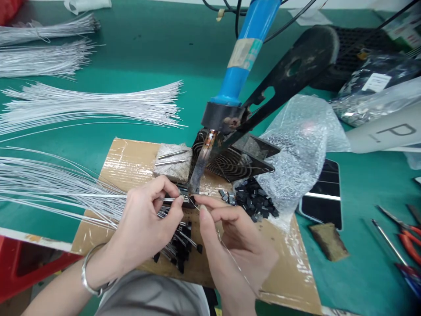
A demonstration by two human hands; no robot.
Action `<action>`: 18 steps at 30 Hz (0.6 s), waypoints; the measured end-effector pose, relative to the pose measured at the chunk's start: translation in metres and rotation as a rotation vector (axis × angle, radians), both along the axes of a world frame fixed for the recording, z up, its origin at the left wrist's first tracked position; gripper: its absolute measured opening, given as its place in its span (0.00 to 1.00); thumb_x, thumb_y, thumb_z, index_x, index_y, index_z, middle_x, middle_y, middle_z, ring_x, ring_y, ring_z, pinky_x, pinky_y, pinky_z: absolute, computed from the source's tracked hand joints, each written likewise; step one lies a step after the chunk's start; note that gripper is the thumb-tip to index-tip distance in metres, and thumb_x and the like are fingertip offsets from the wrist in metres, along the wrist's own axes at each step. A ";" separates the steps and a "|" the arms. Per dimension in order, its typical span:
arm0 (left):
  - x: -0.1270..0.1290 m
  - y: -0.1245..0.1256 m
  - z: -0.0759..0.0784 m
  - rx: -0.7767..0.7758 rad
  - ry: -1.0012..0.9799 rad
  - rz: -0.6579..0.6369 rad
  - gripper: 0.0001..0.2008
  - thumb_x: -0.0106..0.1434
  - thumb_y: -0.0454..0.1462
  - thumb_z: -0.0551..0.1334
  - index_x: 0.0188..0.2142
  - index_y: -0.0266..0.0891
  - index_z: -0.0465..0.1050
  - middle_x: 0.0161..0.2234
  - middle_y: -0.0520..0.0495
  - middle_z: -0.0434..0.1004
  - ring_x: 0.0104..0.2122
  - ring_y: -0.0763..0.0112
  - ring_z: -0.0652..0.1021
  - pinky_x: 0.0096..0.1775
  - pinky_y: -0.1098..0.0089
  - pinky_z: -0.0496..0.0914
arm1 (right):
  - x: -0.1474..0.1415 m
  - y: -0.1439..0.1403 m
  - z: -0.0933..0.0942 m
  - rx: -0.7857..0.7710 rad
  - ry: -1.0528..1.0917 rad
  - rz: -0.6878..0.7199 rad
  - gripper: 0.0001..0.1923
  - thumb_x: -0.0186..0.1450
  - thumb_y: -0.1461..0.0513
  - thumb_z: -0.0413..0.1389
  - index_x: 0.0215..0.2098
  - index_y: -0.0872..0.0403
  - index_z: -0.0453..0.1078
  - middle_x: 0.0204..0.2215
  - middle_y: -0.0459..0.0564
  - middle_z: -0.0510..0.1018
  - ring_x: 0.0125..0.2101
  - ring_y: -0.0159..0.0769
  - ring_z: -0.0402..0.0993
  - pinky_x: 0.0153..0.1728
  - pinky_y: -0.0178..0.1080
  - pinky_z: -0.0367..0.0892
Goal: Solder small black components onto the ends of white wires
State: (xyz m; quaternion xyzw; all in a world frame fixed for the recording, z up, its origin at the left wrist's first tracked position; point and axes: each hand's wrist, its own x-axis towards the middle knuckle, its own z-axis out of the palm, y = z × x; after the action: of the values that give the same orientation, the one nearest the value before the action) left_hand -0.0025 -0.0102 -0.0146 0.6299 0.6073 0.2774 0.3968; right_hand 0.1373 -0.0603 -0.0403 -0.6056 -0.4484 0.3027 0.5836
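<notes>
My left hand (148, 219) pinches a thin white wire (108, 195) between thumb and fingers just left of the soldering iron's tip. My right hand (233, 245) is closed on a thin strand of solder wire (235, 262), whose upper end reaches the tip. The soldering iron (230, 81) has a blue handle and is fixed pointing down, its dark tip (198, 173) close to both hands' fingertips. Whatever small part sits under the tip is mostly hidden. Below my hands lie wires with black ends (182, 250).
Bundles of white wires (92, 105) lie at left. Cardboard (279, 263) covers the work spot, with a pale block (174, 173) bearing two metal rods. Small black pieces (255, 199) are heaped by bubble wrap (296, 145). A phone (324, 197), sponge (329, 241) and pliers (408, 237) lie right.
</notes>
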 end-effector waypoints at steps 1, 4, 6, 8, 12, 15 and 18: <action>0.000 0.000 0.000 -0.008 -0.007 -0.003 0.05 0.65 0.38 0.62 0.31 0.42 0.72 0.29 0.48 0.79 0.23 0.72 0.71 0.24 0.70 0.60 | 0.000 0.000 0.000 -0.011 0.001 0.003 0.10 0.68 0.65 0.63 0.29 0.51 0.71 0.40 0.46 0.88 0.41 0.35 0.85 0.43 0.36 0.76; 0.000 0.000 0.002 -0.035 -0.050 0.013 0.06 0.64 0.38 0.63 0.30 0.41 0.72 0.28 0.48 0.79 0.24 0.71 0.73 0.24 0.70 0.62 | 0.000 0.000 0.000 -0.041 0.017 0.013 0.10 0.68 0.64 0.63 0.29 0.51 0.71 0.41 0.48 0.88 0.42 0.37 0.86 0.45 0.39 0.76; 0.001 0.001 0.005 -0.051 -0.086 0.034 0.06 0.62 0.37 0.64 0.29 0.41 0.72 0.27 0.49 0.78 0.24 0.71 0.73 0.24 0.71 0.63 | 0.000 0.000 0.001 -0.050 0.030 0.018 0.10 0.68 0.64 0.63 0.29 0.51 0.70 0.41 0.48 0.88 0.42 0.37 0.86 0.46 0.39 0.76; 0.002 0.001 0.007 -0.071 -0.120 0.052 0.05 0.60 0.36 0.65 0.28 0.41 0.72 0.25 0.50 0.76 0.23 0.71 0.73 0.24 0.71 0.63 | 0.000 0.000 0.001 -0.045 0.035 0.025 0.10 0.68 0.65 0.63 0.29 0.51 0.71 0.41 0.48 0.88 0.43 0.37 0.86 0.46 0.39 0.77; 0.003 0.003 0.011 -0.135 -0.158 0.077 0.06 0.59 0.38 0.64 0.26 0.41 0.71 0.24 0.50 0.74 0.23 0.71 0.72 0.24 0.71 0.62 | 0.000 0.000 0.002 -0.036 0.030 0.026 0.09 0.68 0.65 0.63 0.29 0.50 0.71 0.41 0.48 0.88 0.43 0.37 0.86 0.45 0.38 0.77; 0.004 0.005 0.012 -0.181 -0.182 0.084 0.06 0.58 0.39 0.63 0.26 0.40 0.71 0.26 0.48 0.75 0.26 0.70 0.73 0.26 0.70 0.63 | 0.000 0.001 0.002 -0.032 0.030 0.025 0.10 0.67 0.65 0.63 0.29 0.51 0.71 0.41 0.48 0.88 0.42 0.37 0.86 0.45 0.39 0.77; 0.005 0.008 0.012 -0.202 -0.210 0.084 0.07 0.58 0.40 0.63 0.27 0.40 0.71 0.26 0.48 0.75 0.26 0.70 0.73 0.27 0.70 0.63 | 0.000 0.002 0.004 -0.034 0.031 0.020 0.10 0.67 0.65 0.63 0.29 0.51 0.71 0.41 0.48 0.88 0.43 0.36 0.86 0.46 0.37 0.76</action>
State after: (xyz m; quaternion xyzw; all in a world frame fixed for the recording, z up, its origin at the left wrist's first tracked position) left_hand 0.0024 -0.0019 -0.0024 0.5283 0.6133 0.2955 0.5074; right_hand 0.1369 -0.0587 -0.0366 -0.6062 -0.4399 0.3254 0.5772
